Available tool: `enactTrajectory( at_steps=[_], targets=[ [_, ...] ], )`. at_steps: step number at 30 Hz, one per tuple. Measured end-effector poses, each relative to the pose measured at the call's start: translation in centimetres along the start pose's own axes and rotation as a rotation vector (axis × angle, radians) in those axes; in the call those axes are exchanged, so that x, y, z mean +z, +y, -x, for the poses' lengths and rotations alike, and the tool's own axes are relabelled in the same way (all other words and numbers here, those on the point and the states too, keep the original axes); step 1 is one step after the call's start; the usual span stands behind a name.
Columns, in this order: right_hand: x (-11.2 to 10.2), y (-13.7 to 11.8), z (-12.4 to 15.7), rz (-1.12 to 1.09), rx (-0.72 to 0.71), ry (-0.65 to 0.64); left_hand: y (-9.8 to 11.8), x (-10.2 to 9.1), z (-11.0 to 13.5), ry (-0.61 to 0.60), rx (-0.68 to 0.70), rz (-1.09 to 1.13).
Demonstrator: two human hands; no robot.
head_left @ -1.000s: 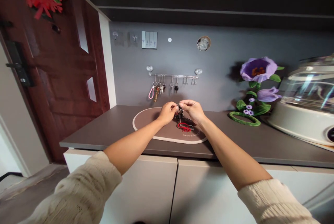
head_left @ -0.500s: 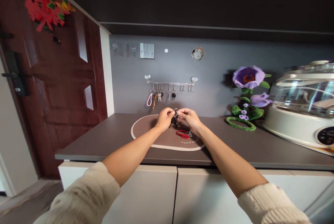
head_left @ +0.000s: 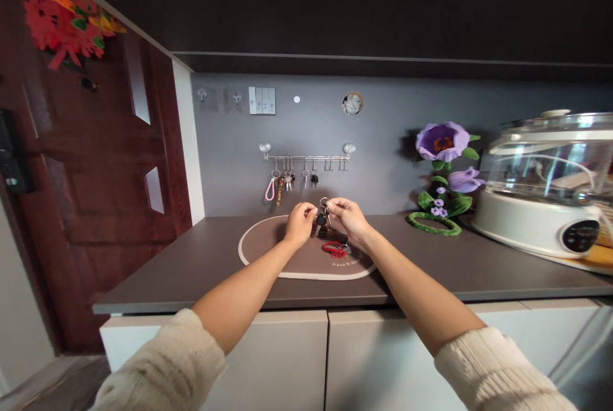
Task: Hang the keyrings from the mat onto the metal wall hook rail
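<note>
Above the mat, my right hand [head_left: 350, 217] pinches the metal ring of a bunch of keys [head_left: 322, 219] between thumb and fingertips. The bunch has black-headed pieces and hangs down from the ring. On its other side, my left hand [head_left: 301, 224] is closed, its fingertips against the edge of the bunch; which piece they grip is too small to tell. A red cord loop [head_left: 335, 249] with a small grey tag lies just below the hands on the brown oval mat [head_left: 268, 261].
Behind the hands, a clear hook rail [head_left: 306, 157] on the grey wall carries several hanging keys and a pink loop. To the right stand a purple flower ornament [head_left: 443, 143] and a white appliance [head_left: 522, 219] with a clear cover. A dark shelf [head_left: 335, 15] overhangs the counter.
My left fingertips have drawn slightly away from the ring, and the ring now stands higher in my right fingers. The view has shifted a little to the right.
</note>
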State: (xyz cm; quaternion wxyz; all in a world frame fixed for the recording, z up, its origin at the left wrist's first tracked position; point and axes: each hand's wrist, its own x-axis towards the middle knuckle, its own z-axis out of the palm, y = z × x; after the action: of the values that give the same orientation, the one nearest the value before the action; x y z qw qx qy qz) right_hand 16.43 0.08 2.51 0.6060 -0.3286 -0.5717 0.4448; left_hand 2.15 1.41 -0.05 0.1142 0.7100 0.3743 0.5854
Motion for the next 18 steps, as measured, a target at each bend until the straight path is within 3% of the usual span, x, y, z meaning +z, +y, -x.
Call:
enactTrajectory(
  at_steps=[7,18],
  targets=[
    [0.5,-1.4,0.2,-0.069,0.030,-0.009,-0.2,0.2,0.1,-0.028,0.029,-0.071],
    [-0.6,-2.3,-2.3,-0.063,-0.017,0.015,-0.5,0.3,0.1,-0.023,0.037,-0.111]
  ],
)
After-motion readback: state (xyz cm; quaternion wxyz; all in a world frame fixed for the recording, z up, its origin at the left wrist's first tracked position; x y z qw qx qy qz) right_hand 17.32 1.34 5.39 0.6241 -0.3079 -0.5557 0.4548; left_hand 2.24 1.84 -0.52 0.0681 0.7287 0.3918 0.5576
